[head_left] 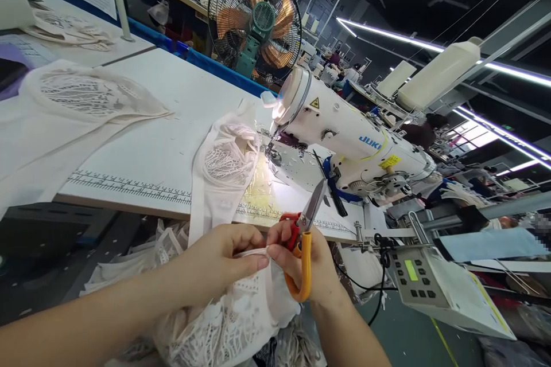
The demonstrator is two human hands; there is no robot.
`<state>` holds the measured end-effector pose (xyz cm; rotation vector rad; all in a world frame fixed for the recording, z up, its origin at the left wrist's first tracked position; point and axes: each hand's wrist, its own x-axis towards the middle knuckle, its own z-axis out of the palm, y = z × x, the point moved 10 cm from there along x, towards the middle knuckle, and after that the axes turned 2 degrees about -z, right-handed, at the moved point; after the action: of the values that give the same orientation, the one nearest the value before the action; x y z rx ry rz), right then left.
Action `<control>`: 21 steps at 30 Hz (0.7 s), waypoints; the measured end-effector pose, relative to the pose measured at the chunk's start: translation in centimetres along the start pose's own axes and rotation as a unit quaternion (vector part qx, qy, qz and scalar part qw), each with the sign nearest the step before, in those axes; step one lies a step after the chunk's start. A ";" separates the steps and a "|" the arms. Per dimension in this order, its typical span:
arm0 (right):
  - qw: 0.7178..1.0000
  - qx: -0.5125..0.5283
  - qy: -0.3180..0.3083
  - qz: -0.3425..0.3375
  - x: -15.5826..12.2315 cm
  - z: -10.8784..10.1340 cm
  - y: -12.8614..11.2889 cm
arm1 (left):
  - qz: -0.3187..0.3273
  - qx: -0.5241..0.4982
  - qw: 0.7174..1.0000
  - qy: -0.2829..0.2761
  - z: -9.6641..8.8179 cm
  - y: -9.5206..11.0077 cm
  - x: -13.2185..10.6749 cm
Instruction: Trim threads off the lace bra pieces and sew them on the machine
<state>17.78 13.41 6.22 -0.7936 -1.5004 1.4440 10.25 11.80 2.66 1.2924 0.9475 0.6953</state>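
Note:
My left hand (219,261) pinches a thin white strap of a lace garment (224,321) bunched below the table edge. My right hand (310,264) meets it at the strap and holds scissors (303,229) with an orange and red handle, blades pointing up and to the right. A white lace bra piece (226,157) lies on the table and trails over its front edge toward my hands. Its far end sits by the needle of a white sewing machine (353,146) with a lit work lamp.
The white table (142,155) has a printed ruler along its front edge. More lace pieces (86,94) lie at the left. A fan (255,18) stands behind the table. A control box (434,284) hangs at the right. Fabric piles sit under the table.

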 end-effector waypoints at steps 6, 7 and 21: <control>0.997 -0.070 -0.034 -0.005 0.3 -0.4 0.4 | -0.029 -0.059 0.998 0.015 -0.7 -0.9 0.3; 0.993 -0.100 -0.060 0.000 0.1 -0.3 0.6 | -0.036 -0.061 0.997 0.022 -1.0 -1.1 0.3; 0.890 -0.373 -0.235 0.116 -3.7 0.2 4.5 | -0.093 -0.063 0.992 0.048 -2.3 -2.0 0.7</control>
<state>18.59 10.51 1.18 -1.1555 -2.4814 1.2646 8.36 13.11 0.50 1.0516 1.0706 0.6651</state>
